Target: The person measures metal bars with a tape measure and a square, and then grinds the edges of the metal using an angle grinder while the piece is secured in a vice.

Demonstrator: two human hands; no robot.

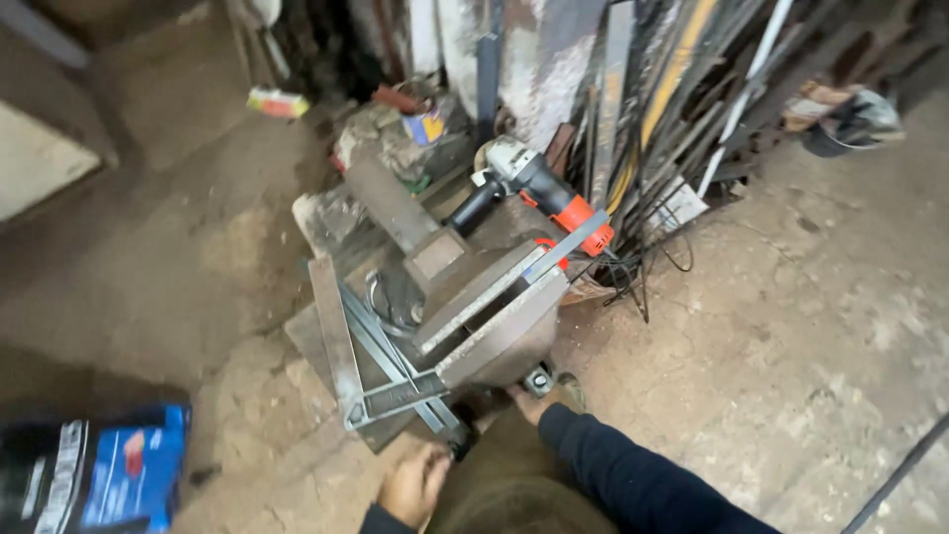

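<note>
- The floor (791, 326) was cracked, dusty concrete, with metal rods (682, 89) leaning in the far corner.
- A steel block (489, 321) sat mid-frame on a flat plate (311, 341); it looked heavy, stiff and sharp-edged (best taken low, by both lower corners).
- An angle grinder (539, 183), red and black, lay just behind the block.
- A blue box (109, 475) stood at the lower left, well apart.
- The right hand (534, 403) touched the block's near underside; fingers hidden, so I could not tell the grip.
- The left hand (415, 485) looked curled on something small and dark by the frame (395, 396); too blurred to be sure.
</note>
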